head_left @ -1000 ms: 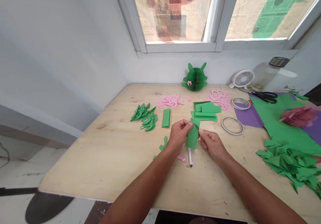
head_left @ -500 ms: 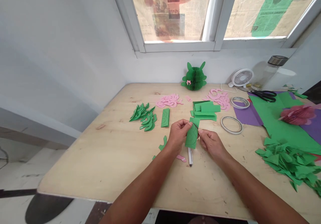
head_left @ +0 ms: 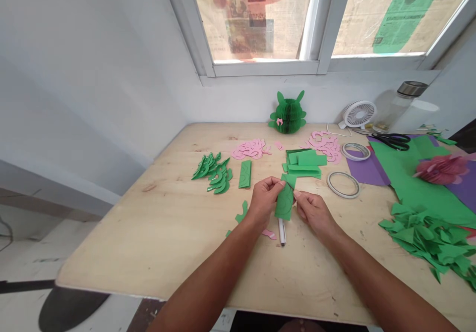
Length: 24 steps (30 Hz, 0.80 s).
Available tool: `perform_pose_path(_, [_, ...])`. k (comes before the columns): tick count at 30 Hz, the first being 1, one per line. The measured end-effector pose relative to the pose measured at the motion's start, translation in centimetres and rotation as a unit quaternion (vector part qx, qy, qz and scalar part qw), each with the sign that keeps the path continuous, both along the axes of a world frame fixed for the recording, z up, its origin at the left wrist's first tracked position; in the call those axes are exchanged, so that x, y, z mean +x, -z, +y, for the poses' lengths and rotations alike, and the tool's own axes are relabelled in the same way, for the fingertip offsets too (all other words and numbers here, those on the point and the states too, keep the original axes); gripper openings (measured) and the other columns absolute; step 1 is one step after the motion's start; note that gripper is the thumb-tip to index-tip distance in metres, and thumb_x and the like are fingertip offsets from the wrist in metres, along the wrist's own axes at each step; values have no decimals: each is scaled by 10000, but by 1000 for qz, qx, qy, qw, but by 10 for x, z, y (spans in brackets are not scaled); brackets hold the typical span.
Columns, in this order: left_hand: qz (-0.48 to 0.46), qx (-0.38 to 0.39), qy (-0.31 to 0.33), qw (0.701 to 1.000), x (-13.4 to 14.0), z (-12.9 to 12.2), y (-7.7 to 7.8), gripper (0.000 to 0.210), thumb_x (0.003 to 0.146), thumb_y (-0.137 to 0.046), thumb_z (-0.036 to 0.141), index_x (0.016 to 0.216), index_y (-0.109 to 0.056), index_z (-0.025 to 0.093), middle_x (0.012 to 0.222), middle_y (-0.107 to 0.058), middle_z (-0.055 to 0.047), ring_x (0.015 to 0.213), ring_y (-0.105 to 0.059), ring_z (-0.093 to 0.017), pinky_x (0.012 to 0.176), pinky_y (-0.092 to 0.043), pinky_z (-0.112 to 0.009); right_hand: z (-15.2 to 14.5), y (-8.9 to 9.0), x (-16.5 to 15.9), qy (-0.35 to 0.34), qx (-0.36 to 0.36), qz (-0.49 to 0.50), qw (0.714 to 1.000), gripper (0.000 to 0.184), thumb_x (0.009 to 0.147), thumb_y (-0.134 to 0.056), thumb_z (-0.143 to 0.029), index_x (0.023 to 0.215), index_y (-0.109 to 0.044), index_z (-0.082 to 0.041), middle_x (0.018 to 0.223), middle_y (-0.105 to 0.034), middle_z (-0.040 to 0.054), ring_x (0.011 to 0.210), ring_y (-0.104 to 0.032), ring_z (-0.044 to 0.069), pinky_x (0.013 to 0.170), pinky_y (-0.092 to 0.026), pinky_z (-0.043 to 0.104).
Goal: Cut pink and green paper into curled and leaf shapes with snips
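Observation:
Between my two hands is a folded green paper strip (head_left: 284, 204) with a curved outline drawn on it. My left hand (head_left: 265, 198) pinches its upper left edge between thumb and fingers. On the other side, the thumb and finger of my right hand (head_left: 311, 208) pinch its right edge. Partly under the strip lies a white pen (head_left: 282, 234). A similar marked green strip (head_left: 245, 174) rests to the left, beside a pile of cut green shapes (head_left: 217, 173). Behind my hands is a stack of green paper strips (head_left: 305, 162).
Pink paper cutouts (head_left: 250, 149) lie farther back, near a green paper figure (head_left: 288, 115). Tape rolls (head_left: 343, 185), black scissors (head_left: 393, 140) and green scraps (head_left: 427, 238) are on the right. A small fan (head_left: 359, 114) and a bottle (head_left: 403, 101) stand by the wall.

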<state>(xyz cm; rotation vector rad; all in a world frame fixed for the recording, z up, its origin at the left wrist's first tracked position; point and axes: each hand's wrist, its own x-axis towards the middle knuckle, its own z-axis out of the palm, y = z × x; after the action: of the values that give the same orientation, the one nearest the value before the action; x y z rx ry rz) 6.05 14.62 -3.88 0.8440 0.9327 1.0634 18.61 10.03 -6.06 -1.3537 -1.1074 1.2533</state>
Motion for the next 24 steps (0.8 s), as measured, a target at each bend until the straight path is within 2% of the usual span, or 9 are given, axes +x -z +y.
perform_pose_path(5, [-4, -8, 0, 1000, 1, 0, 1, 246, 578, -728, 329, 597, -560, 151, 534, -537, 34, 481, -460, -77, 501, -397, -207, 1, 0, 0, -3, 1, 3, 1000, 454, 805, -516, -545, 531, -402, -202, 397, -296, -78, 380, -202, 73, 389, -136, 232])
perform_pose_path(13, [-22, -12, -3, 1000, -1, 0, -2, 239, 583, -726, 323, 644, -573, 150, 565, -566, 19, 499, -508, -107, 512, -439, -243, -1, -2, 0, -7, -8, -2, 1000, 445, 804, -502, -577, 653, -558, -162, 402, -270, -91, 384, -194, 73, 390, -127, 229])
perform_pose_path(18, [-16, -6, -14, 1000, -1, 0, 0, 231, 581, -729, 308, 633, -575, 143, 559, -545, 27, 499, -473, -84, 519, -420, -222, 0, 0, 0, -10, -8, -3, 1000, 451, 814, -501, -570, 584, -470, -184, 405, -289, -86, 389, -193, 69, 395, -118, 235])
perform_pose_path(24, [-50, -30, -8, 998, 1, -1, 4, 252, 576, -738, 324, 603, -567, 141, 553, -505, 35, 501, -435, -67, 506, -371, -201, 1, 5, 1, -4, 3, 11, 1000, 468, 828, -511, -542, 538, -374, -202, 408, -294, -82, 388, -209, 69, 404, -125, 247])
